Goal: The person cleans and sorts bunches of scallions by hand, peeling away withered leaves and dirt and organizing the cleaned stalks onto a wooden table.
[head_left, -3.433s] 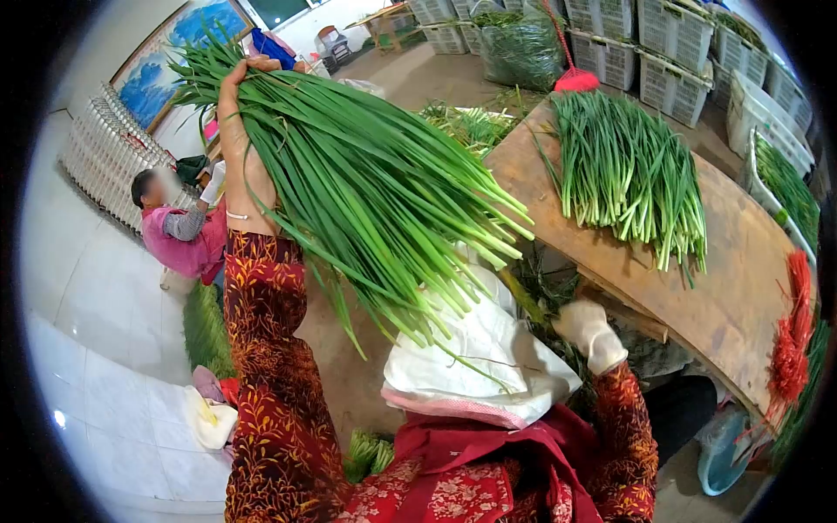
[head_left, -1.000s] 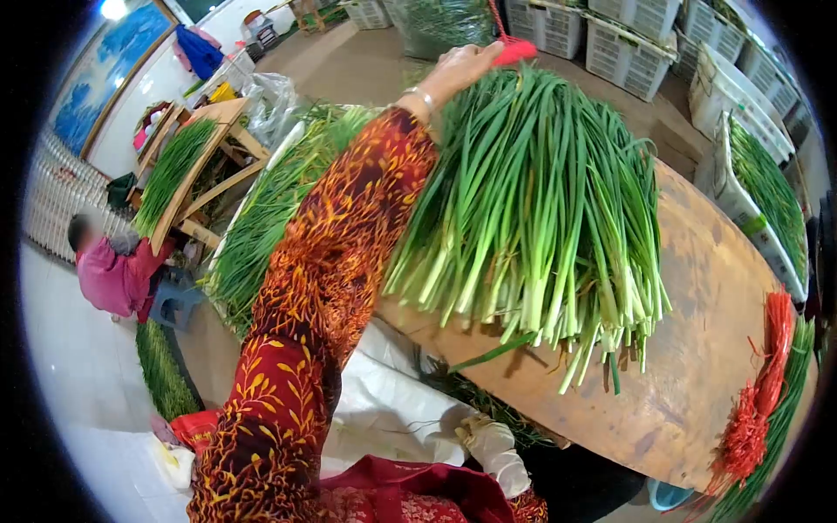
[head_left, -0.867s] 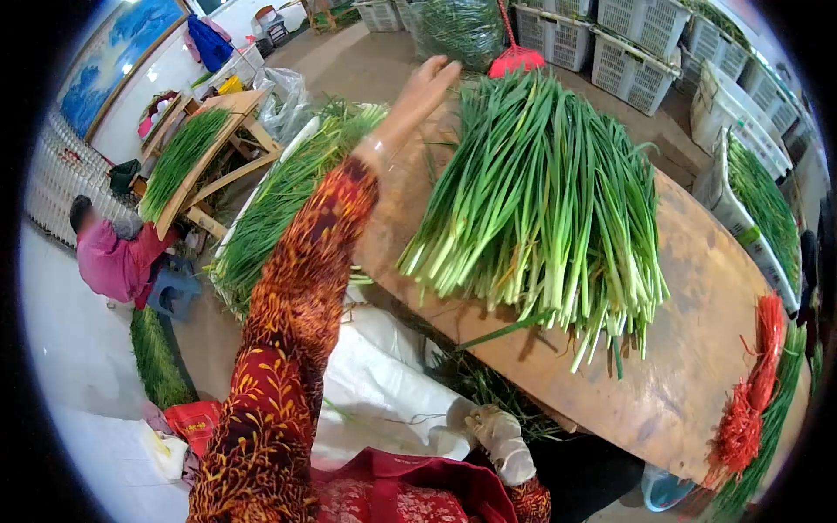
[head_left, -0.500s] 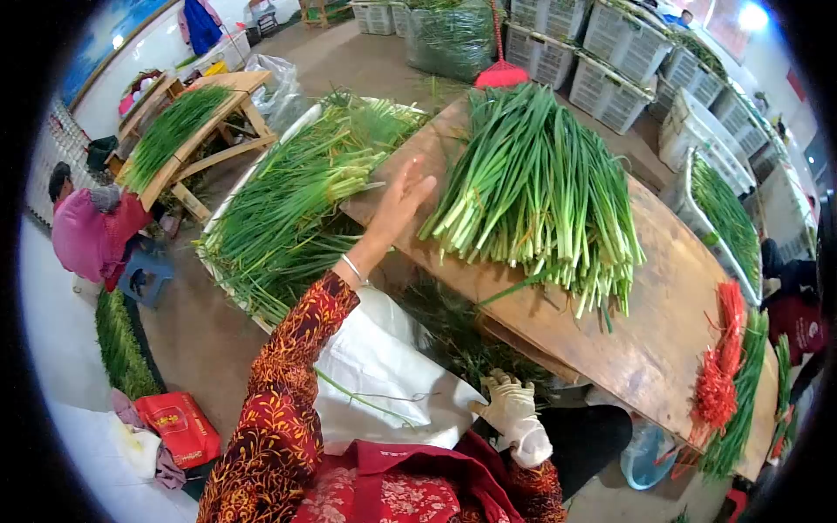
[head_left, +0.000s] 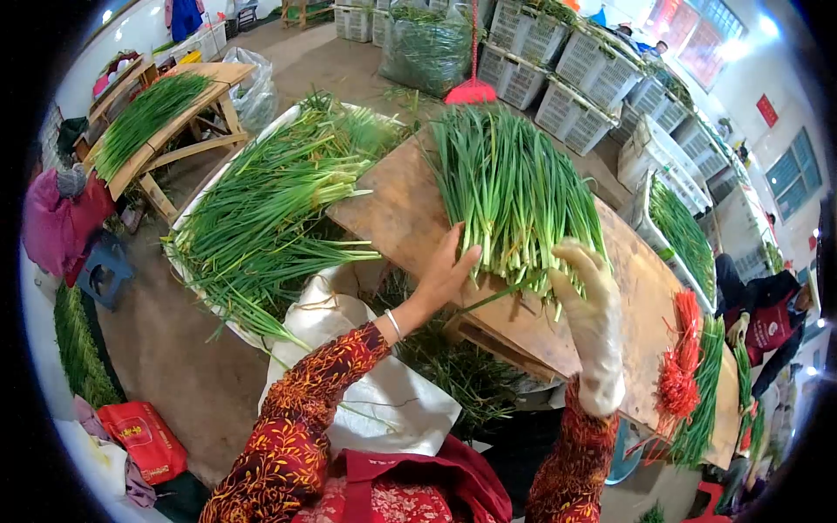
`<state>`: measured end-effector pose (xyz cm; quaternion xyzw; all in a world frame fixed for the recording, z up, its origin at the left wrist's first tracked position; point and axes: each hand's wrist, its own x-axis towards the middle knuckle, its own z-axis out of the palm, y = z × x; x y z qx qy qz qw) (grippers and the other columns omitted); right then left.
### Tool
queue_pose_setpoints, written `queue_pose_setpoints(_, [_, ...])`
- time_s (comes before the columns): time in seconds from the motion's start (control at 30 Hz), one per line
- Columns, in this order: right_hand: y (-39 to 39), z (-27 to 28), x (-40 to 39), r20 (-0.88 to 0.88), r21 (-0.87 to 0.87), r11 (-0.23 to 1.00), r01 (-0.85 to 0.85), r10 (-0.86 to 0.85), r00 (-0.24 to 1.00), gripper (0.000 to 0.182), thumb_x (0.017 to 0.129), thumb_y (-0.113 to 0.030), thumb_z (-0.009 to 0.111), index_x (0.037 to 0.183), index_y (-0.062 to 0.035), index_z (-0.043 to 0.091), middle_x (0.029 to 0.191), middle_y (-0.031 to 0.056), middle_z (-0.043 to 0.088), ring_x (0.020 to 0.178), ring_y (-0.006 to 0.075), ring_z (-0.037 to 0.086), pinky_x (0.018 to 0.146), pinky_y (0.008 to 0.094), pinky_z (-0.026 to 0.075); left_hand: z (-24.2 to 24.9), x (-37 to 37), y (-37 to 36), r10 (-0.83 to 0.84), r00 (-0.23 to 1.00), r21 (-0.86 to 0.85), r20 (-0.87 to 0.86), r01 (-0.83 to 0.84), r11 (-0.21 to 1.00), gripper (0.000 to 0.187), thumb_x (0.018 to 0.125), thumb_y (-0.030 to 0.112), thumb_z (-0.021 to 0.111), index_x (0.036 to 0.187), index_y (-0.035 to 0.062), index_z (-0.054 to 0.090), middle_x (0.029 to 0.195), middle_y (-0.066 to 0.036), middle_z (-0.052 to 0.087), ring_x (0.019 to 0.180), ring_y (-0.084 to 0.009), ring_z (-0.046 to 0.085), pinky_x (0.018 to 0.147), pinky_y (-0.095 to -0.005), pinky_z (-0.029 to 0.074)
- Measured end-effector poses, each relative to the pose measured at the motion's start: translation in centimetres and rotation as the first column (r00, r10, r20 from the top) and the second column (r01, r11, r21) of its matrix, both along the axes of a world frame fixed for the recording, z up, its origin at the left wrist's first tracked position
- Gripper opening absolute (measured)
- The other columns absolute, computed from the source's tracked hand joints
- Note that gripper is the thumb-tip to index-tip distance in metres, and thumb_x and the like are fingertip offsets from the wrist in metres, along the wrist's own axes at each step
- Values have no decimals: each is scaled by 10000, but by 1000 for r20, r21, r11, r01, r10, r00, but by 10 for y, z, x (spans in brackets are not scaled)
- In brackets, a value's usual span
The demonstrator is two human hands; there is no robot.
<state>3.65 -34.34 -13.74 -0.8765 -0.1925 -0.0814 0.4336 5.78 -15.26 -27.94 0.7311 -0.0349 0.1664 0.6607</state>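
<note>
A large heap of garlic chives (head_left: 519, 187) lies on the wooden board (head_left: 628, 349), pale stem ends toward me. My bare left hand (head_left: 445, 268) is at the heap's near left corner, fingers apart, fingertips right at the stem ends. My right hand (head_left: 595, 305), in a pale glove, is at the near right side with its fingers spread and slightly bent over the stem ends. One loose green leaf (head_left: 501, 296) sticks out from the heap between my hands. To the left, a white crate (head_left: 179, 253) brims with more chives (head_left: 279, 192).
Red ties (head_left: 680, 375) and a thin bunch of chives (head_left: 702, 392) lie at the board's right end. A white sheet (head_left: 375, 383) covers my lap area. Beyond the board are a red dustpan (head_left: 471, 91) and stacked crates (head_left: 575, 118). A person (head_left: 767, 322) sits at right, another (head_left: 65, 218) at left.
My left hand has moved right, from above the crate side to the stem ends. My gloved right hand has risen from my lap to the heap. The view has shifted slightly.
</note>
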Motion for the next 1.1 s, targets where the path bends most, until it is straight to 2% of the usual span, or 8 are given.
queue_pose_setpoints(0.07, [16, -13, 30, 440, -384, 919, 84, 102, 892, 307, 706, -208, 685, 981, -100, 600, 1110, 114, 555, 969, 262, 532, 834, 378, 394, -1, 1, 10, -24, 995, 46, -96, 29, 999, 584, 888, 361, 451, 1268, -66, 330, 1289, -228, 379, 1193, -311, 379, 990, -346, 285])
queue_pose_setpoints(0.17, [27, -35, 63, 465, -523, 832, 184, 98, 880, 324, 677, -261, 701, 957, -123, 611, 1166, 103, 525, 1027, 276, 496, 861, 402, 350, 0, 3, 33, 18, 995, 126, -97, -5, 992, 525, 892, 363, 449, 1198, -61, 406, 1208, -219, 425, 1147, -317, 400, 975, -344, 303])
queue_pose_setpoints(0.4, [12, -60, 82, 422, -442, 887, 134, 73, 904, 206, 718, -199, 662, 902, -116, 623, 1160, 97, 527, 1023, 272, 494, 851, 386, 364, 33, 34, 48, 87, 966, 364, 243, -174, 915, 401, 877, 268, 482, 1179, 14, 408, 1218, -164, 390, 1159, -296, 377, 987, -382, 303])
queue_pose_setpoints(0.5, [5, -66, 87, 419, -398, 914, 74, 109, 901, 168, 739, -140, 633, 901, -99, 621, 1144, 96, 535, 1022, 276, 497, 860, 382, 386, 52, 65, 23, -44, 961, 444, 274, -86, 892, 395, 885, 252, 463, 1225, 61, 400, 1264, -118, 397, 1224, -280, 343, 1018, -381, 275])
queue_pose_setpoints(0.57, [2, -66, 88, 411, -395, 918, 46, 132, 902, 164, 742, -123, 628, 903, -94, 620, 1141, 97, 536, 1022, 277, 498, 866, 380, 391, 53, 92, 5, -284, 865, 634, 414, -51, 772, 428, 894, 226, 431, 1293, 103, 334, 1349, -93, 334, 1254, -269, 318, 1043, -407, 242])
queue_pose_setpoints(0.7, [-5, -64, 89, 391, -424, 906, 9, 174, 904, 216, 738, -88, 617, 954, -96, 610, 1133, 93, 538, 1026, 274, 499, 876, 371, 393, 38, 122, -9, -424, 885, 747, 195, 146, 649, 480, 910, 235, 385, 1357, 150, 231, 1395, -75, 283, 1268, -229, 304, 1056, -436, 194])
queue_pose_setpoints(0.93, [-5, -53, 84, 365, -556, 831, 6, 238, 900, 353, 703, -116, 639, 1049, -147, 577, 1155, 58, 524, 1038, 252, 496, 891, 369, 370, 25, 126, 2, -478, 857, 688, 191, 230, 688, 454, 913, 230, 375, 1346, 166, 257, 1412, -60, 262, 1281, -243, 282, 1058, -453, 182])
queue_pose_setpoints(1.1, [-3, -54, 86, 395, -588, 808, 37, 247, 885, 295, 689, -149, 660, 979, -153, 608, 1162, 36, 523, 1015, 232, 502, 872, 372, 368, 24, 125, -2, -450, 876, 716, 177, 199, 669, 464, 932, 352, 322, 1347, 154, 260, 1421, -58, 239, 1277, -237, 288, 1061, -444, 183])
